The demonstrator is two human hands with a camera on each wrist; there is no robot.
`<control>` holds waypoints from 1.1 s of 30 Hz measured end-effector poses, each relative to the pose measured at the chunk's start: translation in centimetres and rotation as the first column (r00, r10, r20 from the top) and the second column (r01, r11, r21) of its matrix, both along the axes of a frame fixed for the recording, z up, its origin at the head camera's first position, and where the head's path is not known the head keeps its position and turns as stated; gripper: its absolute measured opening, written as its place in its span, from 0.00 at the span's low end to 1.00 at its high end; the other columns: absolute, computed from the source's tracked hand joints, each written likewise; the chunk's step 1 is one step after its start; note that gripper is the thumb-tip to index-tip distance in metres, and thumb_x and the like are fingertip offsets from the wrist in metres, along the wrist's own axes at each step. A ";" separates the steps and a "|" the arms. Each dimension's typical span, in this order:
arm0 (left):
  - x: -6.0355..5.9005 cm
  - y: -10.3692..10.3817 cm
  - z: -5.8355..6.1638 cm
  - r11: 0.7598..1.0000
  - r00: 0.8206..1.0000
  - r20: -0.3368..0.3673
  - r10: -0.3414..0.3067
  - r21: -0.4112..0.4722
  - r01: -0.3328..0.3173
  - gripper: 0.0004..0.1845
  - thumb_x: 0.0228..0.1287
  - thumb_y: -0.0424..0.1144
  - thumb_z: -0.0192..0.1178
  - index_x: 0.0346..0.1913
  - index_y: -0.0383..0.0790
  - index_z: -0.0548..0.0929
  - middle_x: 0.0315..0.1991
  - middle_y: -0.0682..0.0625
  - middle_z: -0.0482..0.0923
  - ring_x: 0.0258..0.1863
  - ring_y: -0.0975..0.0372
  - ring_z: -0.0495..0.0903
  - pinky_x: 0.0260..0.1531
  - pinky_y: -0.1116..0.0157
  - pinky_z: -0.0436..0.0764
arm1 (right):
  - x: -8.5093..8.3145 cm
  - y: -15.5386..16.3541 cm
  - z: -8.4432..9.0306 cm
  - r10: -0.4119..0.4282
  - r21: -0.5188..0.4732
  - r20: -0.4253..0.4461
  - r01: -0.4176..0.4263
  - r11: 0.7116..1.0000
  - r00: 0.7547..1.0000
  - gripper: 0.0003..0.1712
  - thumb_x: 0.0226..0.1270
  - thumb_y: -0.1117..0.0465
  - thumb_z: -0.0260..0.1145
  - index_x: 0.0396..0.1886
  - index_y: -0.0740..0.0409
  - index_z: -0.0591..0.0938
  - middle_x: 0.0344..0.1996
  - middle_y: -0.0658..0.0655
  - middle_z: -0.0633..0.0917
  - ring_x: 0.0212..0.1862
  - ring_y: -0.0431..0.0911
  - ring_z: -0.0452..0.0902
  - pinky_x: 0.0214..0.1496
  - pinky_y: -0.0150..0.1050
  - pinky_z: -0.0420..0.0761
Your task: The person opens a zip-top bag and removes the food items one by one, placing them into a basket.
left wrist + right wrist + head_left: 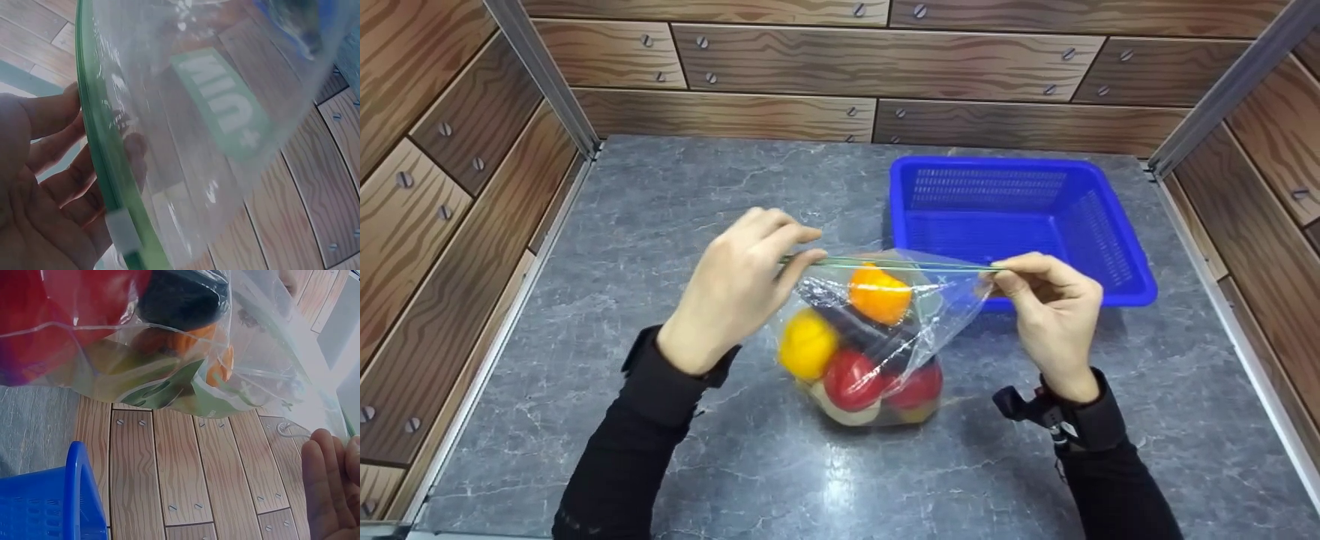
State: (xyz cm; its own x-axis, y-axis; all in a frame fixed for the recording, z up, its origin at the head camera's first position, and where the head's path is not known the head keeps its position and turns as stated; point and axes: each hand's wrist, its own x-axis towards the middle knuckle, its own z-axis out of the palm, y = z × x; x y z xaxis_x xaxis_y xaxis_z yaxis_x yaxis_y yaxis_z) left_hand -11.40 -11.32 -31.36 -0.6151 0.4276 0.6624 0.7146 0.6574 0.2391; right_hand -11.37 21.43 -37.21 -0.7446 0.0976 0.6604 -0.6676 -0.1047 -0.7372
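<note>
Pinching the two ends of a green zip seal (885, 264), we hold a clear plastic zip bag (877, 330) up by its top edge over the middle of the grey marble-look tabletop (660, 225). Our left hand (739, 289) sits at the 9 o'clock end of the seal, thumb and curled fingers closed on it; in the left wrist view the fingers (53, 146) lie behind the green strip (104, 163), next to a small white slider (122, 230). Our right hand (1054, 307) takes the 3 o'clock end, fingertips pressed together on the strip; the right wrist view shows only a few fingertips (332, 484) at the bag's corner.

The seal runs taut and nearly level between both hands. Below it the bag hangs down with its bottom resting on the tabletop, holding an orange bell pepper (880, 294) at the top, a yellow pepper (808, 345) at 8 o'clock, a dark aubergine-like piece (859, 326) running across the middle, and two red tomato-like pieces (851, 379) at 6 o'clock. A pale piece lies under them; we cannot tell what it is.

A blue plastic mesh basket (1117, 247) stands at 1 o'clock from the bag, just behind our right hand. Wood-pattern panels (780, 75) wall in the tabletop at 9, 12 and 3 o'clock.
</note>
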 end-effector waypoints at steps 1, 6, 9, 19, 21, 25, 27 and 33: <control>-0.1 0.3 0.1 1.000 1.000 0.003 -0.009 -0.016 0.009 0.10 0.74 0.40 0.66 0.46 0.36 0.90 0.38 0.46 0.88 0.38 0.54 0.82 0.39 0.65 0.85 | 0.0 0.0 0.0 0.003 -0.002 -0.001 -0.003 1.000 1.000 0.02 0.63 0.84 0.67 0.36 0.84 0.84 0.29 0.58 0.93 0.28 0.44 0.91 0.36 0.37 0.91; 0.1 1.0 0.4 0.997 0.999 0.037 -0.021 -0.069 0.023 0.10 0.73 0.41 0.66 0.42 0.38 0.91 0.34 0.47 0.85 0.32 0.56 0.81 0.34 0.65 0.85 | 0.0 0.0 0.0 0.004 -0.003 -0.007 -0.004 1.000 1.000 0.03 0.63 0.83 0.67 0.35 0.84 0.84 0.29 0.58 0.93 0.28 0.44 0.91 0.36 0.37 0.91; 0.1 1.0 0.5 0.997 0.999 0.055 -0.001 -0.080 0.005 0.09 0.72 0.40 0.67 0.40 0.37 0.91 0.31 0.47 0.84 0.29 0.56 0.80 0.32 0.63 0.85 | 0.2 -0.4 0.1 -0.020 0.001 -0.026 0.020 1.000 0.999 0.04 0.62 0.84 0.69 0.36 0.85 0.84 0.30 0.58 0.92 0.29 0.44 0.90 0.36 0.35 0.91; 0.2 1.2 0.7 0.996 0.998 0.015 0.061 -0.071 -0.060 0.10 0.71 0.39 0.67 0.38 0.35 0.90 0.28 0.46 0.79 0.26 0.55 0.75 0.29 0.64 0.81 | 2.5 -6.8 2.5 -0.336 0.162 -0.715 0.613 0.774 0.613 0.07 0.64 0.66 0.76 0.30 0.66 0.90 0.32 0.65 0.87 0.38 0.57 0.81 0.55 0.36 0.86; 0.2 1.2 0.8 0.995 0.998 0.009 0.068 -0.071 -0.067 0.10 0.71 0.40 0.66 0.39 0.35 0.90 0.27 0.46 0.78 0.26 0.55 0.75 0.29 0.65 0.81 | 3.0 -8.2 3.0 -0.229 0.227 -0.788 0.615 0.755 0.572 0.07 0.70 0.65 0.72 0.33 0.65 0.91 0.33 0.65 0.89 0.40 0.59 0.83 0.52 0.43 0.86; 0.2 1.2 0.9 0.994 0.997 -0.013 0.080 -0.079 -0.080 0.11 0.72 0.41 0.66 0.39 0.35 0.91 0.27 0.46 0.79 0.26 0.55 0.76 0.29 0.65 0.83 | 3.5 -9.4 3.5 -0.034 0.483 -0.763 0.603 0.635 0.646 0.13 0.77 0.59 0.68 0.46 0.65 0.91 0.43 0.64 0.91 0.46 0.57 0.87 0.52 0.46 0.88; 0.2 1.1 0.9 0.993 0.996 -0.025 0.087 -0.077 -0.088 0.11 0.72 0.41 0.66 0.39 0.35 0.91 0.27 0.46 0.79 0.26 0.55 0.76 0.29 0.65 0.83 | 3.1 -9.5 3.4 0.012 0.598 -0.711 0.595 0.538 0.703 0.18 0.79 0.53 0.65 0.52 0.64 0.89 0.45 0.63 0.90 0.46 0.55 0.87 0.52 0.43 0.88; 0.2 0.2 1.1 0.993 0.994 -0.039 0.106 -0.046 -0.107 0.09 0.71 0.38 0.66 0.40 0.33 0.90 0.28 0.45 0.78 0.26 0.56 0.74 0.28 0.65 0.81 | 0.6 -9.6 1.5 0.079 0.685 -0.681 0.595 0.420 0.728 0.18 0.80 0.48 0.64 0.42 0.59 0.88 0.31 0.54 0.86 0.30 0.48 0.79 0.33 0.36 0.82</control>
State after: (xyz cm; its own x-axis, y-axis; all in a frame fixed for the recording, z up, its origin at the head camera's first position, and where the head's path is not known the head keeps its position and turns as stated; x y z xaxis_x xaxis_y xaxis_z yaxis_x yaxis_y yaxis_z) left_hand -11.15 -11.08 -30.21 -0.6343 0.3931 0.6657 0.6477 0.7403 0.1800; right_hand -10.75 11.82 -35.67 -0.2594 -0.6152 0.7445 -0.7992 0.5695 0.1922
